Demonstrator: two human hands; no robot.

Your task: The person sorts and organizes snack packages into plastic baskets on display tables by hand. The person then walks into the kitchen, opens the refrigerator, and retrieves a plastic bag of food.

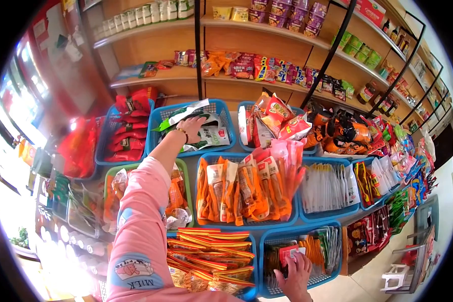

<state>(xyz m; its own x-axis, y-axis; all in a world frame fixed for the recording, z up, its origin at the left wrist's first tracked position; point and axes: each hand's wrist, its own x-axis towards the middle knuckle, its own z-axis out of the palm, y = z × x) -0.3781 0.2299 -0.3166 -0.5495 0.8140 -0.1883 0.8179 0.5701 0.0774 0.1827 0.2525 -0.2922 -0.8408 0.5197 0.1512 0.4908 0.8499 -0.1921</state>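
Upper centre-left of the frame, the left hand point(192, 126) of a person in a pink sleeve point(141, 221) lies on glossy white-and-green packets point(215, 135) in a blue mesh basket point(229, 121), its fingers outspread and released. At lower right, the right hand point(294, 277) reaches into another blue basket point(327, 281), fingers bent at a red-and-white packet point(288, 254) beside a row of upright sachets point(319, 246); whether they grip it cannot be told. Slick wrapping could let the upper packets slide over one another if the palm presses unevenly, perhaps tipping one over the rim. Below, bent fingers could snag neighbouring sachets and topple the row. The long sleeve, stretched above orange-filled packs point(177, 194) and close to red-and-yellow-striped packets point(211, 251), could drag some out of place.
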